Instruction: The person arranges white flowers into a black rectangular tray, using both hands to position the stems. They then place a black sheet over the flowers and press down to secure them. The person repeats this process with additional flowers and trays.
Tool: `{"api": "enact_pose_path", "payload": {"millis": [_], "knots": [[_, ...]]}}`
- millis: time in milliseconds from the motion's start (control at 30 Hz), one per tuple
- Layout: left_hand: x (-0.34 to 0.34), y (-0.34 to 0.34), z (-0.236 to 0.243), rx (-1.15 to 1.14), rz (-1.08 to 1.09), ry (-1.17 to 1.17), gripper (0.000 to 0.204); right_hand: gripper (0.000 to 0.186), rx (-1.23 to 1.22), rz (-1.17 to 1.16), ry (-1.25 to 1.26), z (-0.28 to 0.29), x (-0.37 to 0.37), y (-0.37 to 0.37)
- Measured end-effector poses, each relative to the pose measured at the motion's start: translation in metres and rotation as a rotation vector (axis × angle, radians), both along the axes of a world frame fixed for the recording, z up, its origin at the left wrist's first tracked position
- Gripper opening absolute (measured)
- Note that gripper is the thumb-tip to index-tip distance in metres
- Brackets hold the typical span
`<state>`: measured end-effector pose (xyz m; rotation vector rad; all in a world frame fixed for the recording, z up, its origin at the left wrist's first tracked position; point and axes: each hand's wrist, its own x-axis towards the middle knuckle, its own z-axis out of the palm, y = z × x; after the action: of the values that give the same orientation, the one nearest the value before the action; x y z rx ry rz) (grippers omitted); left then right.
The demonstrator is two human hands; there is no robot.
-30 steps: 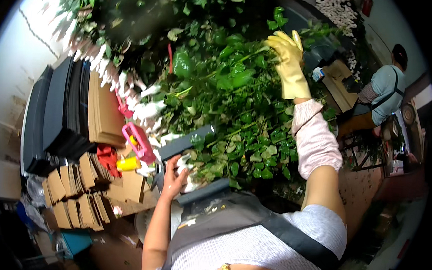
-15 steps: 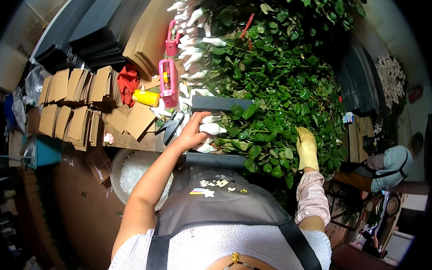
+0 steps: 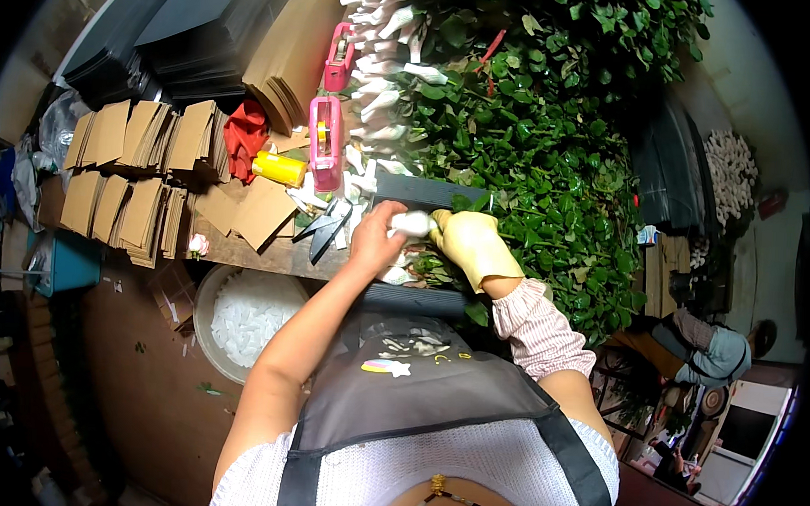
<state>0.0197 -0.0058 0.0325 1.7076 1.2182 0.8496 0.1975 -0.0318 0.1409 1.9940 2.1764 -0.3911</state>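
Between my two hands is a rose bud in a white net sleeve [image 3: 413,224], slightly blurred. My bare left hand [image 3: 375,240] has its thumb and fingers closed around the sleeved bud. My right hand [image 3: 471,243], in a yellow glove, is closed just right of the bud, where the stem begins; the stem itself is hidden by the glove. Under and beside my hands lie more sleeved buds [image 3: 395,275], heads to the left. They sit between two dark ribbed bars, a far one [image 3: 408,191] and a near one [image 3: 412,300]. Leafy stems [image 3: 553,233] spread to the right.
Left of the sleeved buds are black scissors [image 3: 324,230], pink tape dispensers [image 3: 325,143], a yellow roll [image 3: 279,169] and cardboard stacks [image 3: 141,212]. A tub of white pieces [image 3: 250,323] stands below the table edge. Another person [image 3: 716,352] is at the far right.
My right hand has moved left from the leaves to the bud. My left hand has shifted slightly right and closed on the sleeved bud. The view has shifted a little.
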Motion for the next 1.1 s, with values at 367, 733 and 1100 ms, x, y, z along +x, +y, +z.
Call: {"api": "enact_pose_path", "payload": {"millis": [367,733,1100], "knots": [[-0.026,0.016,0.038,0.166,-0.199,0.291,0.028,0.024,0.157,-0.032,0.002,-0.040,-0.005,0.001],[-0.041,0.007,0.038,0.157,0.088,-0.185,0.023,0.013,0.268,-0.094,-0.018,-0.069,-0.003,0.002],[-0.044,0.043,0.047,0.447,-0.311,0.529,0.028,0.022,0.401,-0.061,0.063,-0.068,-0.001,-0.004]]}}
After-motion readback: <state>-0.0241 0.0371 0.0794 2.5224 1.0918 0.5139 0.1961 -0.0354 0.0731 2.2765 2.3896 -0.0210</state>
